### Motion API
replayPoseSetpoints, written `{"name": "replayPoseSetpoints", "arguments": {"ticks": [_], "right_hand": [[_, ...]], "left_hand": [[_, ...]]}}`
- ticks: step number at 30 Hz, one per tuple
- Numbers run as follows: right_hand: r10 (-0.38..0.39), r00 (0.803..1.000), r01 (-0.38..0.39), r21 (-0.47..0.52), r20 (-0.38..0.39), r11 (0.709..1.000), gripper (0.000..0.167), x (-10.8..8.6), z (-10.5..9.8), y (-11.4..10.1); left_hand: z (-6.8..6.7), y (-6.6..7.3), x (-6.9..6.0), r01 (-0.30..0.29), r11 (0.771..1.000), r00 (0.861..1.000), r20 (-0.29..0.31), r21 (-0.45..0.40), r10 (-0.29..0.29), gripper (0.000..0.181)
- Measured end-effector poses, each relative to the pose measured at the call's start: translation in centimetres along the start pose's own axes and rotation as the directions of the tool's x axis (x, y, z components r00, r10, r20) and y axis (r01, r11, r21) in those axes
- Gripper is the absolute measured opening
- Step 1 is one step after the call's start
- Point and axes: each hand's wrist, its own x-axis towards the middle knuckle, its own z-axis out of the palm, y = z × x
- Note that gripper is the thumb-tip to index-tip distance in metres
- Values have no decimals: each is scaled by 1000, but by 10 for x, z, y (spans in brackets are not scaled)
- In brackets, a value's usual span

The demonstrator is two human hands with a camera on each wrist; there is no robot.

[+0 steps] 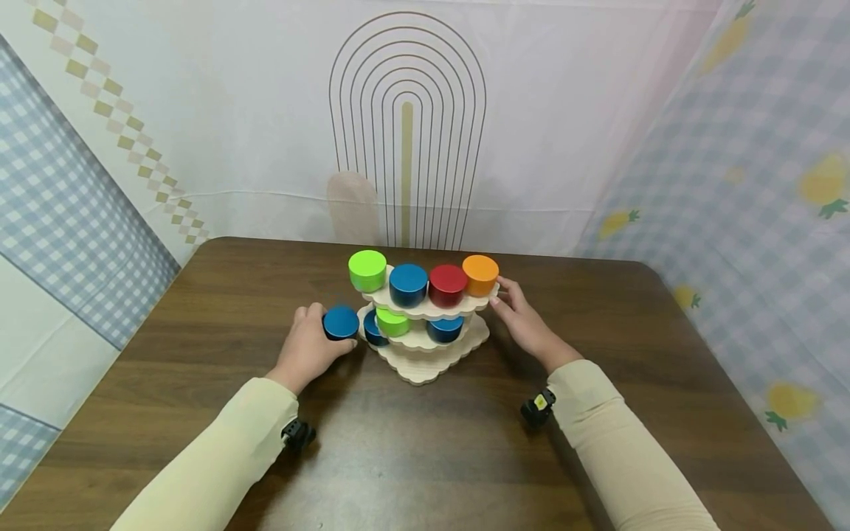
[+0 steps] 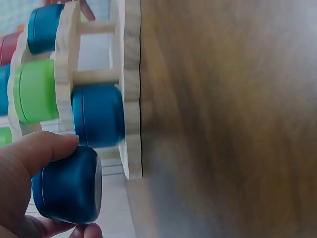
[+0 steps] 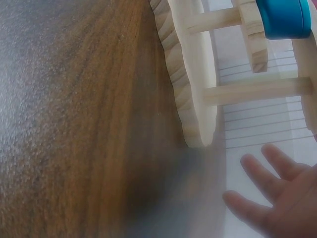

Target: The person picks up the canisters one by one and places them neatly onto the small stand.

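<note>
A pale wooden tiered stand (image 1: 421, 367) with scalloped shelves stands on the table. My left hand (image 1: 307, 349) grips a round blue tin (image 2: 69, 186) just left of the stand, thumb on one side and fingers on the other. Another blue tin (image 2: 101, 116) sits on the bottom shelf. A green tin (image 1: 393, 322) and a blue tin (image 1: 445, 329) are on the middle shelf. The top shelf carries green (image 1: 367, 271), blue (image 1: 408, 285), red (image 1: 448, 286) and orange (image 1: 480, 275) tins. My right hand (image 1: 524, 318) holds the top shelf's right end between thumb and finger; its other fingers (image 3: 260, 176) spread apart.
The brown wooden table (image 1: 425, 457) extends around the stand. Behind it hangs a white cloth (image 1: 265, 133) with an arch print. Checked cloth (image 1: 730, 243) hangs at the right side. Wooden posts (image 3: 257, 91) separate the shelves.
</note>
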Motion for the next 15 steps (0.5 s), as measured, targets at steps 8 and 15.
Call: {"name": "replayPoseSetpoints", "arguments": {"ticks": [8,15], "right_hand": [[-6,1000,6,10,-3,1000,65,1,0,0],[0,1000,0,-1,11,1000,67,0,0,-1]], "left_hand": [[9,6,-10,-3,1000,1000,30,-12,3,61],[19,8,-16,-5,1000,998,64,-18,6,62]]}}
